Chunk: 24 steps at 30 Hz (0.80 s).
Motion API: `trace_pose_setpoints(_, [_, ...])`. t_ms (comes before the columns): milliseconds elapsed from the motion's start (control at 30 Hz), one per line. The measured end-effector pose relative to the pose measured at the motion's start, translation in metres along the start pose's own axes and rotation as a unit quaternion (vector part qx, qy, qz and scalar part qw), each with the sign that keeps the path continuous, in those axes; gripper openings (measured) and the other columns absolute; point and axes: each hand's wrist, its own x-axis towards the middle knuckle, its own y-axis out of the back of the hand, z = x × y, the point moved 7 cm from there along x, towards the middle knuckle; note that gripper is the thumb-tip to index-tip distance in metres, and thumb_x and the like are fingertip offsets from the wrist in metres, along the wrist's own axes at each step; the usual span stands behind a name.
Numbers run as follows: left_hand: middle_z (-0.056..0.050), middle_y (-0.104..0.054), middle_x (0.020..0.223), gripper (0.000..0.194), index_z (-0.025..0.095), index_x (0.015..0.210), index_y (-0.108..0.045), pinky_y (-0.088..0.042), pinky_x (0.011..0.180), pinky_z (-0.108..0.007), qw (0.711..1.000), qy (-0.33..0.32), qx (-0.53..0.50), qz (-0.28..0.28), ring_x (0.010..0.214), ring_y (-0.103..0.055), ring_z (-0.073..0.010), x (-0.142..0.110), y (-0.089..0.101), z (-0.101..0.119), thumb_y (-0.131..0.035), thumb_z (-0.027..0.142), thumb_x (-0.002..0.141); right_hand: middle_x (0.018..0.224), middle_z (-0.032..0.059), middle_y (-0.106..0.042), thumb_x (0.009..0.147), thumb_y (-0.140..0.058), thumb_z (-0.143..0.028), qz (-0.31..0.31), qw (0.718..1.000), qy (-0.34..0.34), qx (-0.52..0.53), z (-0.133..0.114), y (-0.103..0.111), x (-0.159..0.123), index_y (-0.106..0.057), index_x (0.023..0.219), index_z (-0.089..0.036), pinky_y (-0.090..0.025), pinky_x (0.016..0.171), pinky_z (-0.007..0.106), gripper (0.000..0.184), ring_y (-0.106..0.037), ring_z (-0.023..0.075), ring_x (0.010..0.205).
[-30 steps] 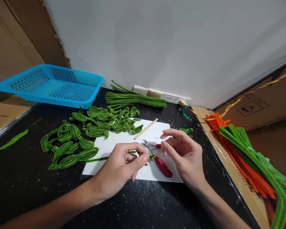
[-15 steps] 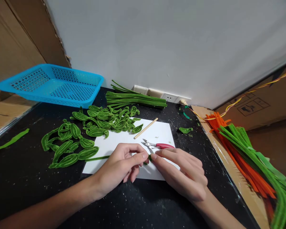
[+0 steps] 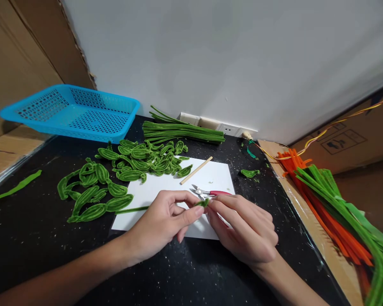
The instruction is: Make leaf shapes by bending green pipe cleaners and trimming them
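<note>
My left hand (image 3: 164, 223) pinches a green pipe cleaner (image 3: 132, 209) whose free length runs left across the white paper sheet (image 3: 166, 191). My right hand (image 3: 242, 229) meets it fingertip to fingertip and pinches the same pipe cleaner's end at about the middle of the sheet. Red-handled cutting pliers (image 3: 210, 193) lie on the paper just beyond my fingers, untouched. A thin wooden stick (image 3: 196, 170) rests further back on the sheet.
Several folded green leaf shapes (image 3: 115, 178) lie left of the paper on the black counter (image 3: 35, 238). A blue mesh basket (image 3: 73, 112) stands back left, a bundle of straight green pipe cleaners (image 3: 181, 131) by the wall. Orange and green pipe cleaners (image 3: 332, 208) lie on cardboard at right.
My right hand left the pliers, which now lie on the paper, and came to the pipe cleaner's end at my left fingertips. Both hands then lifted slightly.
</note>
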Motion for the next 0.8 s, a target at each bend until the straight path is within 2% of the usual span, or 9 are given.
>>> trace_pose_setpoints(233, [0.008, -0.049, 0.051, 0.033, 0.016, 0.100, -0.064, -0.030, 0.040, -0.015, 1.000, 0.026, 0.006, 0.005, 0.043, -0.043, -0.0067, -0.0004, 0.0013, -0.0052, -0.071, 0.049, 0.095, 0.085, 0.0074, -0.078, 0.085, -0.077, -0.004, 0.006, 1.000, -0.013, -0.021, 0.0030, 0.0001, -0.0004, -0.072, 0.104, -0.016, -0.061, 0.066, 0.029, 0.023, -0.074, 0.0179, 0.072])
trace_pose_setpoints(400, [0.005, -0.056, 0.068, 0.031, 0.016, 0.098, -0.066, -0.031, 0.038, -0.015, 1.000, 0.019, -0.014, 0.016, 0.044, -0.047, -0.0052, 0.0008, 0.0017, -0.0056, -0.075, 0.046, 0.091, 0.082, 0.0084, -0.078, 0.081, -0.076, 0.001, -0.004, 1.000, -0.002, -0.001, -0.0027, -0.0007, 0.0035, -0.071, 0.099, -0.014, -0.059, 0.063, 0.029, 0.023, -0.074, 0.0186, 0.070])
trace_pose_setpoints(567, [0.007, -0.049, 0.058, 0.030, 0.016, 0.093, -0.066, -0.030, 0.038, -0.015, 0.999, 0.025, -0.025, -0.001, 0.042, -0.046, -0.0056, 0.0001, -0.0004, -0.0047, -0.074, 0.045, 0.091, 0.080, 0.0103, -0.076, 0.081, -0.074, 0.001, 0.009, 0.997, -0.023, 0.067, -0.0032, -0.0011, 0.0063, -0.070, 0.094, -0.011, -0.061, 0.066, 0.031, 0.017, -0.071, 0.0181, 0.069])
trace_pose_setpoints(800, [0.007, -0.050, 0.057, 0.030, 0.015, 0.091, -0.065, -0.030, 0.039, -0.016, 1.000, 0.016, -0.024, -0.008, 0.042, -0.045, -0.0058, 0.0004, 0.0004, -0.0046, -0.074, 0.044, 0.092, 0.085, 0.0110, -0.077, 0.082, -0.076, -0.004, -0.012, 0.998, -0.020, 0.063, -0.0024, -0.0019, 0.0063, -0.072, 0.099, -0.009, -0.060, 0.065, 0.031, 0.018, -0.071, 0.0184, 0.072])
